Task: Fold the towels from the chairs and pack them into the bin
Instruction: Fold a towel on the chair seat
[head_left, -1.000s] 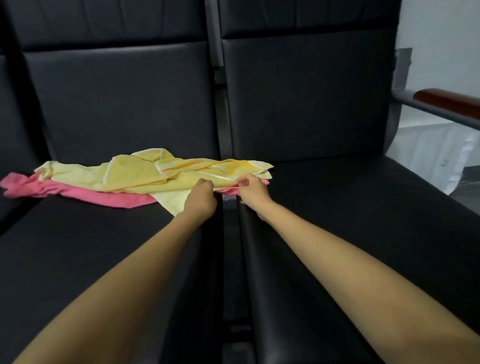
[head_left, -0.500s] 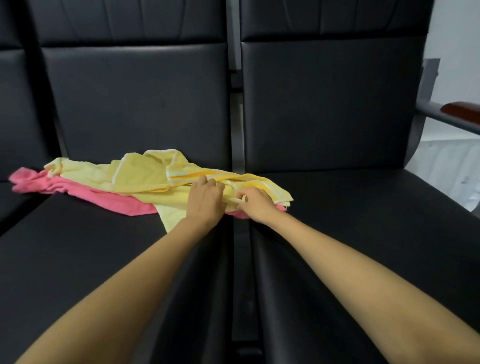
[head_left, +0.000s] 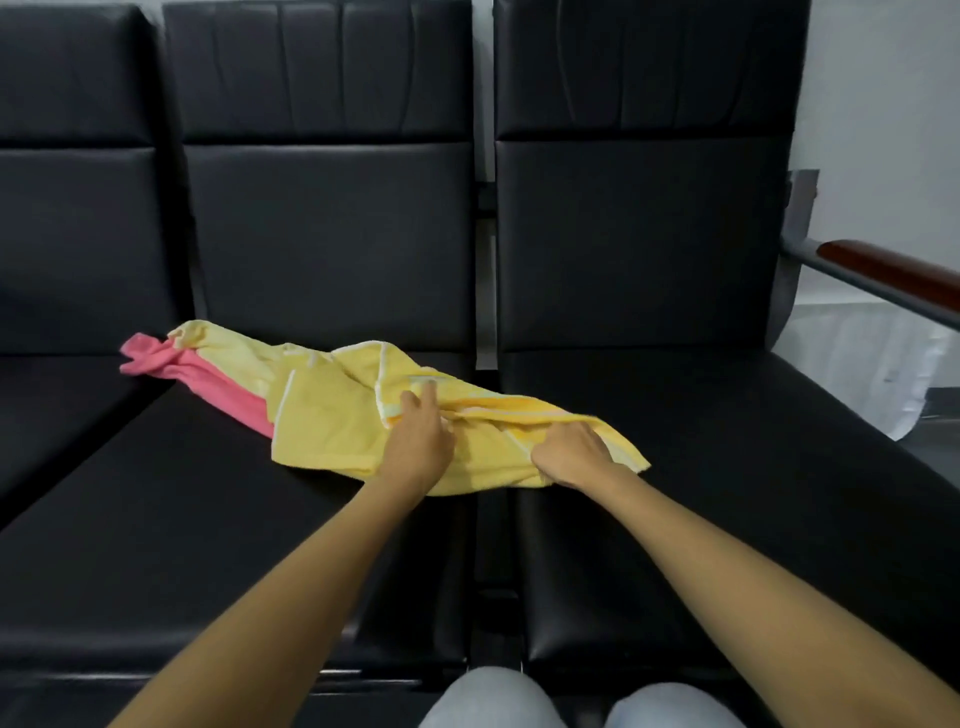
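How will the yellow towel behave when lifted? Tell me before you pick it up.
Probably floppy: the yellow towel lies in creased, rumpled folds, so it should sag from any grip. Likely light, being thin cloth. It overlaps the pink towel, so that may drag along.

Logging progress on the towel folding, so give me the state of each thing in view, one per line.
yellow towel: crumpled, unfolded, bridging two seats
pink towel: crumpled, partly under the yellow towel
left hand: pinches the yellow towel
right hand: grips the yellow towel

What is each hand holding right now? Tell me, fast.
Left hand: pinches a fold of the yellow towel.
Right hand: grips the same towel's right end.
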